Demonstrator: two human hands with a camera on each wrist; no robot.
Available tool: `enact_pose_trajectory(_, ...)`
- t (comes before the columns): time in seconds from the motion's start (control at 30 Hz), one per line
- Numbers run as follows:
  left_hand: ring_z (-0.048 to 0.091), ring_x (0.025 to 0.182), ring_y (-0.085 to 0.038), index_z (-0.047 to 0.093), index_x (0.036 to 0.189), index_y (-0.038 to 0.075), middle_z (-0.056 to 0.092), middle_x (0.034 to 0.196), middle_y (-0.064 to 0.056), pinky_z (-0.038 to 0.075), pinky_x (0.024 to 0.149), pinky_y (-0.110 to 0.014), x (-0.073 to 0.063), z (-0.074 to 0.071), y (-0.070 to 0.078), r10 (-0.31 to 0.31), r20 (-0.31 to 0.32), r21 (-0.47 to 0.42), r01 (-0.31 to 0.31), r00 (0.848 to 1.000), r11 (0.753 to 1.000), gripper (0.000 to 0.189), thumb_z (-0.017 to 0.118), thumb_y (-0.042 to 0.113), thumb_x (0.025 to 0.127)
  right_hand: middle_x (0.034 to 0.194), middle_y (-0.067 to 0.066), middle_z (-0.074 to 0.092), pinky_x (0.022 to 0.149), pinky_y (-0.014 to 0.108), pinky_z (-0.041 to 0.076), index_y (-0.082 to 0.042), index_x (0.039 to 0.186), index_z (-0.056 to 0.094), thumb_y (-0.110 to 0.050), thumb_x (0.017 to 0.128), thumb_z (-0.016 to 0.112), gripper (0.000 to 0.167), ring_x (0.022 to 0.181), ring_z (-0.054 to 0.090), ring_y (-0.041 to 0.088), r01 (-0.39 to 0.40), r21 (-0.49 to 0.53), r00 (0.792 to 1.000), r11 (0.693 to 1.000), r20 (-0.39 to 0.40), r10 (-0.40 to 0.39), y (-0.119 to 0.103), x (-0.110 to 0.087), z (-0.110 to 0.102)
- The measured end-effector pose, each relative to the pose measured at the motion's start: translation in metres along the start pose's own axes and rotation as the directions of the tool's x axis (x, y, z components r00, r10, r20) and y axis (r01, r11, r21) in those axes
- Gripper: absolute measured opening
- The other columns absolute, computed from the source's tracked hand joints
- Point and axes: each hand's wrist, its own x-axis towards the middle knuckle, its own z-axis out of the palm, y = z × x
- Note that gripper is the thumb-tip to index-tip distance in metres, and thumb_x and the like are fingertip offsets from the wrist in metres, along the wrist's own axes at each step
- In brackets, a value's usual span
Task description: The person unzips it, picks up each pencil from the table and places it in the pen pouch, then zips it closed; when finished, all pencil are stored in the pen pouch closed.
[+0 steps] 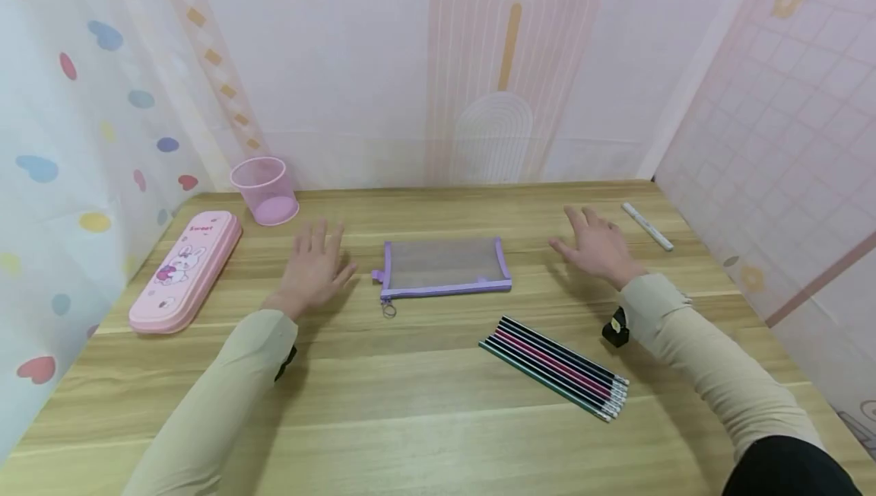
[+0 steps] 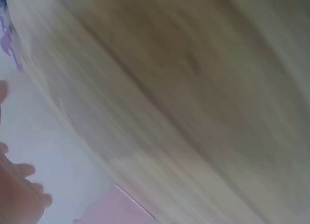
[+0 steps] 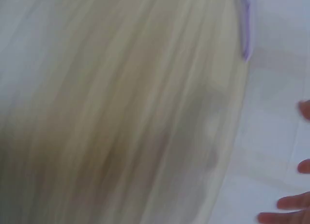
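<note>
1. Our left hand (image 1: 312, 268) and right hand (image 1: 598, 247) are over the wooden table (image 1: 383, 412), fingers spread apart.
2. Between them we see the purple-edged mesh pouch (image 1: 445, 264) lying flat.
3. Near our left hand are a pink cup (image 1: 274, 211) and pink case (image 1: 185, 271).
4. Near our right hand lies a white pen (image 1: 647, 227); pencils (image 1: 554, 368) lie closer to us.

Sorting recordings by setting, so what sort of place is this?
Probably an indoor desk nook, perhaps staged: a flat, yellowish wood-grain tabletop enclosed by pale, patterned, cloth-like hangings, with stationery such as slim black, red and green pencils.
</note>
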Motion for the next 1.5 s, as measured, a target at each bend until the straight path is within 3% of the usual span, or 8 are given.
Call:
enact_pose_trajectory(0.1,0.025,0.126,-0.046,0.020,0.137,0.001,0.029,0.135,-0.031,0.021,0.105,-0.058,-0.002,-0.003,0.008,0.056,0.010,-0.032,-0.056,0.998,0.998,0.066,0.050,0.033,0.088,0.132,0.032,0.034,0.073,0.051,0.050,-0.006,0.140,0.019,-0.045,0.088,0.046,0.071,0.101,0.052,0.042,0.036,0.020,0.997,0.999,0.070,-0.037,-0.014,-0.002,-0.001)
enact_pose_trajectory(0.2,0.054,0.094,-0.032,0.034,0.126,0.002,0.054,0.105,-0.019,0.047,0.084,-0.044,-0.003,-0.007,0.018,0.112,0.052,-0.122,-0.105,0.992,0.987,0.050,0.052,0.027,0.088,0.122,0.029,0.046,0.053,0.035,0.051,-0.008,0.139,0.024,-0.039,0.085,0.055,0.070,0.075,0.060,0.029,0.123,0.053,0.983,0.991,0.129,-0.129,-0.028,-0.003,0.000)
enact_pose_trajectory(0.33,0.050,0.058,-0.013,0.041,0.114,0.006,0.056,0.073,-0.004,0.044,0.051,-0.024,-0.004,-0.009,0.032,0.205,0.107,-0.239,-0.175,0.973,0.955,0.035,0.056,0.021,0.086,0.107,0.018,0.058,0.064,0.032,0.051,-0.007,0.136,0.033,-0.035,0.080,0.063,0.069,0.076,0.059,0.019,0.271,0.128,0.938,0.954,0.185,-0.292,-0.041,-0.003,0.008)
enact_pose_trajectory(0.47,0.054,0.065,-0.014,0.045,0.110,0.007,0.062,0.085,-0.009,0.048,0.058,-0.025,-0.006,-0.012,0.043,0.270,0.117,-0.302,-0.225,0.956,0.926,0.035,0.062,0.017,0.081,0.096,0.011,0.062,0.071,0.030,0.050,-0.005,0.133,0.038,-0.031,0.077,0.067,0.068,0.077,0.057,0.014,0.325,0.254,0.891,0.911,0.241,-0.385,-0.050,-0.001,0.017)
enact_pose_trajectory(0.6,0.059,0.078,-0.018,0.050,0.107,0.008,0.064,0.097,-0.013,0.051,0.072,-0.033,-0.006,-0.012,0.048,0.267,0.148,-0.318,-0.210,0.952,0.925,0.034,0.065,0.014,0.078,0.090,0.007,0.060,0.064,0.024,0.045,-0.004,0.126,0.047,-0.025,0.074,0.071,0.061,0.068,0.051,0.009,0.315,0.324,0.874,0.892,0.266,-0.406,-0.060,-0.001,0.023)
enact_pose_trajectory(0.83,0.051,0.069,-0.016,0.059,0.091,0.008,0.059,0.079,-0.003,0.045,0.064,-0.027,-0.006,-0.009,0.051,0.279,0.167,-0.306,-0.219,0.946,0.927,0.022,0.067,0.006,0.071,0.085,0.006,0.062,0.063,0.021,0.047,-0.004,0.111,0.060,-0.010,0.073,0.071,0.040,0.072,0.054,0.010,0.295,0.362,0.888,0.884,0.239,-0.394,-0.070,-0.002,0.029)
enact_pose_trajectory(1.27,0.057,0.081,-0.021,0.059,0.097,0.007,0.059,0.092,-0.006,0.050,0.076,-0.037,-0.010,-0.008,0.055,0.250,0.128,-0.252,-0.213,0.960,0.944,0.024,0.067,0.009,0.074,0.081,0.011,0.064,0.056,0.019,0.042,0.004,0.099,0.064,-0.006,0.083,0.058,0.020,0.065,0.050,0.012,0.336,0.331,0.922,0.882,0.074,-0.379,-0.071,-0.003,0.028)
enact_pose_trajectory(1.5,0.056,0.087,-0.023,0.056,0.103,0.005,0.052,0.100,-0.009,0.051,0.075,-0.033,-0.008,-0.007,0.059,0.247,-0.062,-0.279,-0.255,0.967,0.926,0.022,0.061,0.008,0.081,0.083,0.019,0.062,0.062,0.027,0.044,0.007,0.100,0.061,-0.005,0.088,0.051,0.020,0.070,0.051,0.017,0.335,0.436,0.934,0.835,-0.035,-0.356,-0.065,0.001,0.004)
